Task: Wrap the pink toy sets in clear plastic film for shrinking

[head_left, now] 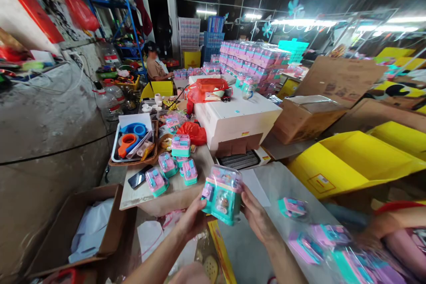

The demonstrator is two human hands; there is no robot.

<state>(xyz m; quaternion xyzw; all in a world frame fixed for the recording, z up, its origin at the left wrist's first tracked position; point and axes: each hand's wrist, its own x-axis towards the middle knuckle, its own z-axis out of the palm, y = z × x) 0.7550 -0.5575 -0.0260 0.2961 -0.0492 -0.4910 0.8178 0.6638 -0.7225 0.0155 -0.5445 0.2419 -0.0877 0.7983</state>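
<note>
A teal and pink toy set in a clear plastic cover (223,197) is held upright between my two hands, in front of my body. My left hand (192,218) grips its left side, the thumb on the front edge. On the opposite side, the fingers of my right hand (253,209) press against the pack. Several similar packs, one of them a small toy pack (156,181), stand on the wooden tabletop (133,199) beyond my left hand. To the right, more packs such as a purple and teal one (305,247) lie on a grey table (246,244).
A white machine (239,117) with a mesh conveyor (239,159) stands ahead. Left are a phone (139,178), a tray with tape dispensers (131,142) and an open carton (60,235). Yellow bins (353,159) and a co-worker's arm (388,226) are right. Another person (156,69) sits behind.
</note>
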